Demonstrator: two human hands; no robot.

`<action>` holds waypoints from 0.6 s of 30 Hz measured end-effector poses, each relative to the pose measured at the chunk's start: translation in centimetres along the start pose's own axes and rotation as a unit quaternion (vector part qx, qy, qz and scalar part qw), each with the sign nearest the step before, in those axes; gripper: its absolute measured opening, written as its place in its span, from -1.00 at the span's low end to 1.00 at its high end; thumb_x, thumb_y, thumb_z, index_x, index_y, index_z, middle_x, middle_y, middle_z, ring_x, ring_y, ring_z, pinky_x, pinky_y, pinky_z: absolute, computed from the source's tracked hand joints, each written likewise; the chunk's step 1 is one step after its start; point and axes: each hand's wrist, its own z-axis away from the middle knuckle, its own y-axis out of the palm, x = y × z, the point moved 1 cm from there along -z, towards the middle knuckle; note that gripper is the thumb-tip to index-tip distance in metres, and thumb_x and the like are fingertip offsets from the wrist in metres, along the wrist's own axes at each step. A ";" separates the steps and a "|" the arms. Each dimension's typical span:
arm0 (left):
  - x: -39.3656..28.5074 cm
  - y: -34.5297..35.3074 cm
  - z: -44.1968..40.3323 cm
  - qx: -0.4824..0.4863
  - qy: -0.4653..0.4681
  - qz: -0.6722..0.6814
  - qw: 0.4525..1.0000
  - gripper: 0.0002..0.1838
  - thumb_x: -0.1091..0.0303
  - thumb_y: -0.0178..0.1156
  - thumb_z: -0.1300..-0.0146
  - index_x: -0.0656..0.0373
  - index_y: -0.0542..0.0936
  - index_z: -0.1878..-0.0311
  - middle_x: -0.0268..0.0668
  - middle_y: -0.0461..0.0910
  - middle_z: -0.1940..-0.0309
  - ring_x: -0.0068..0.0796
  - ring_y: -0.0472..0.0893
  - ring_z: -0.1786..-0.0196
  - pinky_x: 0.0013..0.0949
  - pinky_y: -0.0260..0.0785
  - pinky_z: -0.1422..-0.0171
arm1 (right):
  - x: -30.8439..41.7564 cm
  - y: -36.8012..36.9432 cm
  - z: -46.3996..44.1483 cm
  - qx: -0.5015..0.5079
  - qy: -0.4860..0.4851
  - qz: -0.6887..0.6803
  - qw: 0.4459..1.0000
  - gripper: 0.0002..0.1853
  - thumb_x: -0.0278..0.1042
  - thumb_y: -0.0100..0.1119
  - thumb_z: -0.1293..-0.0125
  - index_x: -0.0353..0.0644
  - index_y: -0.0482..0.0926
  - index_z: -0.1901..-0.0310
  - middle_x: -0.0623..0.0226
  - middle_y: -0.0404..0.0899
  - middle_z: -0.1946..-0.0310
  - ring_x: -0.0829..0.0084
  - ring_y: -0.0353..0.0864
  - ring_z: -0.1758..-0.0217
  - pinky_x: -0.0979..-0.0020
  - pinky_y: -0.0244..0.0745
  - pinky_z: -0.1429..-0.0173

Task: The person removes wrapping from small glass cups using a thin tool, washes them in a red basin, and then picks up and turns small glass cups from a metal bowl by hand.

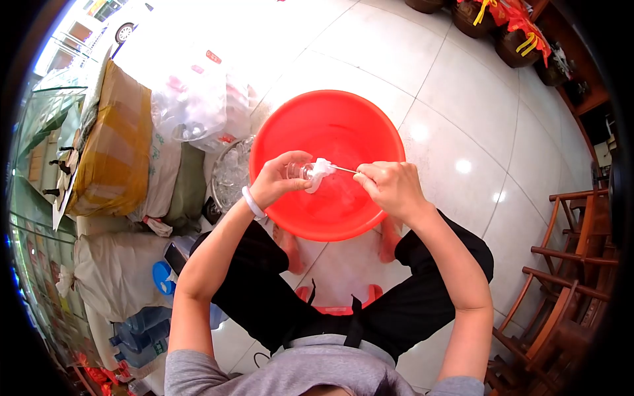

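Over a large red basin [327, 109], my left hand [272, 179] grips a small clear jar [298, 171], lying sideways with its mouth toward the right. White cloth or tissue [321, 169] bunches at that mouth; how much of it is inside I cannot make out. From the white material a thin stick [345, 169] runs right to my right hand [395, 187], whose fingers pinch its end. A pale band [252, 202] circles my left wrist. Inside the basin, the red bottom shows below both hands.
Left of the basin stands a round container [231, 175] of clear glassware, beside plastic bags [198, 109] and a taped cardboard box [115, 132]. Wooden chairs [568, 277] stand at right. Dark jars [515, 49] with red covers line the upper right. White tiles [462, 132] form the floor.
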 end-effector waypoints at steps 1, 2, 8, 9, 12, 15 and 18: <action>-0.1 0.0 -0.1 0.002 -0.003 0.008 1.000 -0.47 0.59 0.33 -0.03 0.28 0.42 -0.11 -0.37 0.49 0.08 -0.61 0.53 0.11 -0.47 0.43 0.00 | 0.0 0.1 0.0 -0.009 -0.015 -0.001 1.000 -0.83 -0.23 0.16 -0.16 -0.12 0.62 0.45 0.30 0.56 0.62 0.27 0.58 0.54 0.25 0.41 0.47; -0.1 0.0 -0.1 0.002 -0.003 0.008 1.000 -0.47 0.59 0.33 -0.03 0.28 0.42 -0.11 -0.37 0.49 0.08 -0.61 0.53 0.11 -0.47 0.43 0.00 | -0.1 0.3 -0.1 -0.010 -0.015 -0.001 1.000 -0.83 -0.23 0.16 -0.16 -0.12 0.62 0.45 0.30 0.56 0.62 0.27 0.58 0.54 0.25 0.41 0.47; 0.3 0.3 -0.1 0.002 0.016 -0.024 1.000 -0.45 0.59 0.33 -0.03 0.28 0.41 -0.13 -0.38 0.48 0.09 -0.63 0.52 0.14 -0.49 0.42 0.03 | -0.2 0.8 0.2 0.015 -0.046 0.017 0.999 -0.84 -0.23 0.16 -0.16 -0.11 0.62 0.44 0.32 0.55 0.64 0.28 0.58 0.54 0.25 0.41 0.48; 0.3 0.3 -0.1 0.002 0.017 -0.021 1.000 -0.46 0.59 0.33 -0.03 0.28 0.41 -0.13 -0.38 0.48 0.09 -0.64 0.52 0.14 -0.49 0.42 0.03 | -0.1 0.7 0.2 0.013 -0.045 0.016 0.999 -0.84 -0.23 0.16 -0.16 -0.11 0.61 0.44 0.31 0.54 0.64 0.28 0.58 0.55 0.25 0.41 0.48; 0.0 0.3 -0.1 0.001 0.020 -0.029 0.999 -0.46 0.59 0.33 -0.04 0.28 0.41 -0.13 -0.38 0.49 0.10 -0.64 0.52 0.14 -0.50 0.42 0.03 | 0.0 0.6 0.3 0.011 -0.046 0.016 0.999 -0.83 -0.23 0.16 -0.16 -0.12 0.60 0.45 0.31 0.53 0.65 0.28 0.57 0.56 0.26 0.40 0.49; 0.2 0.2 -0.1 0.001 0.016 -0.042 0.999 -0.46 0.59 0.32 -0.04 0.28 0.41 -0.13 -0.38 0.49 0.11 -0.64 0.52 0.14 -0.50 0.41 0.03 | 0.1 0.6 0.4 0.010 -0.047 0.014 0.999 -0.83 -0.23 0.16 -0.16 -0.12 0.58 0.47 0.32 0.52 0.67 0.28 0.57 0.56 0.26 0.39 0.50; 0.4 0.1 -0.1 0.003 0.018 -0.042 0.999 -0.46 0.59 0.32 -0.04 0.28 0.41 -0.13 -0.37 0.50 0.11 -0.63 0.52 0.13 -0.50 0.41 0.02 | 0.2 0.4 0.3 0.020 -0.055 0.008 0.998 -0.82 -0.24 0.15 -0.17 -0.12 0.56 0.50 0.32 0.52 0.67 0.28 0.56 0.57 0.25 0.38 0.51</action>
